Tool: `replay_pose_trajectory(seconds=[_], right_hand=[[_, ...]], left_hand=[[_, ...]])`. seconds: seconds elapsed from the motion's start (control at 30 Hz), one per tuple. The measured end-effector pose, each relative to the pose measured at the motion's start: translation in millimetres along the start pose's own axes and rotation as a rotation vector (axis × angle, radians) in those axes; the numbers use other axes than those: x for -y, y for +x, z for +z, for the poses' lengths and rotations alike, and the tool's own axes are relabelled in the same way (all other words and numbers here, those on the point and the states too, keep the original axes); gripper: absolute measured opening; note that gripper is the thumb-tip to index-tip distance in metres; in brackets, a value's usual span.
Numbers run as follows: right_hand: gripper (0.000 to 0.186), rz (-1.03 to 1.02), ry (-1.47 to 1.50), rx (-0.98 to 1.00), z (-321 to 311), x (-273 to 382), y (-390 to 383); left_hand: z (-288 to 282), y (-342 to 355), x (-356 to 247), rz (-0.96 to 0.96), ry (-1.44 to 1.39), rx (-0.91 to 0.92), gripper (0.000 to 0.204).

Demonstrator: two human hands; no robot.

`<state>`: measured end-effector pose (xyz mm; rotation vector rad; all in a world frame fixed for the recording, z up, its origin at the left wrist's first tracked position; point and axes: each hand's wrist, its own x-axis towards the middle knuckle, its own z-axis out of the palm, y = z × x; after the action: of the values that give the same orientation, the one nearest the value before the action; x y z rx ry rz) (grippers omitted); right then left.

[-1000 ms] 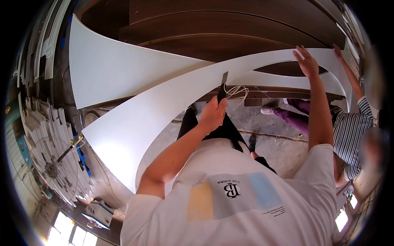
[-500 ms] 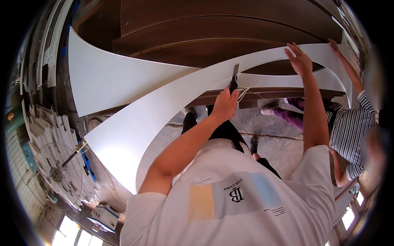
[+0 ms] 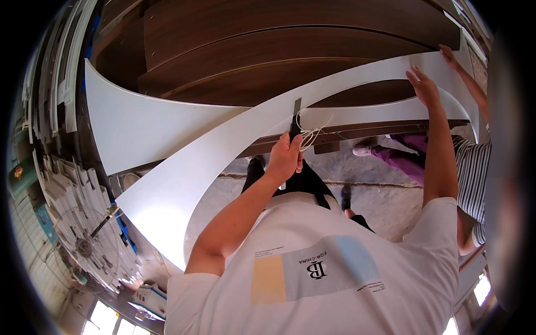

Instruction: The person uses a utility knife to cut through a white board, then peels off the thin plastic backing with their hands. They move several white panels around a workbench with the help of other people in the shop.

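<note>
My left hand [image 3: 285, 159] is closed around a black-handled tool with a flat grey metal blade [image 3: 297, 106]. Its blade lies against the inner edge of a long curved white panel [image 3: 178, 187]. Thin white strands [image 3: 312, 134] curl loosely beside the handle. Farther right, my right hand [image 3: 425, 89] has its fingers stretched out and touches the same panel near its narrow arch, gripping nothing. Beneath it lies a second curved white panel [image 3: 125, 120], partly covered by the first.
A co-worker's hand [image 3: 448, 56] rests on the panel's right end. Dark brown boards [image 3: 268, 61] lie behind the white panels. On the left are a wire-caged fan [image 3: 84, 245] and stacked pale strips [image 3: 67, 184]. A co-worker's shoe [image 3: 362, 150] stands on the concrete floor.
My left hand has moved left and closer to me along the panel edge, with the bladed tool and strands. My right hand has slid a little to the right.
</note>
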<state>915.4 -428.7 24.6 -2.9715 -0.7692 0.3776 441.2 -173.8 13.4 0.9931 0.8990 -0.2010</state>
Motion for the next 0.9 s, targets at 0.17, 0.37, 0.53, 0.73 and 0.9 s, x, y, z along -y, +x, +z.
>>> replay_pose_trajectory(seconds=[0.17,0.37,0.53,0.73,0.9], right_hand=[[0.074,-0.005,-0.071,0.095,-12.5,12.9,-0.9],[0.078,0.011,-0.108,0.09,-17.4,32.7,-7.9],[0.078,0.006,-0.121,0.09,-20.1,35.0,-9.3],[0.078,-0.003,-0.149,0.085,-23.7,43.9,-12.0],[0.077,-0.015,-0.183,0.079,-24.5,43.1,-12.4]], left_hand=[[6.2,2.3,-10.1,0.011,0.071,0.007,0.031],[26.6,23.0,-14.2,0.004,0.052,0.051,0.031],[51.2,38.9,-20.4,0.051,0.07,0.134,0.031],[88.8,57.3,-29.0,0.042,0.036,0.17,0.031],[116.1,70.6,-31.8,0.054,-0.009,0.165,0.03]])
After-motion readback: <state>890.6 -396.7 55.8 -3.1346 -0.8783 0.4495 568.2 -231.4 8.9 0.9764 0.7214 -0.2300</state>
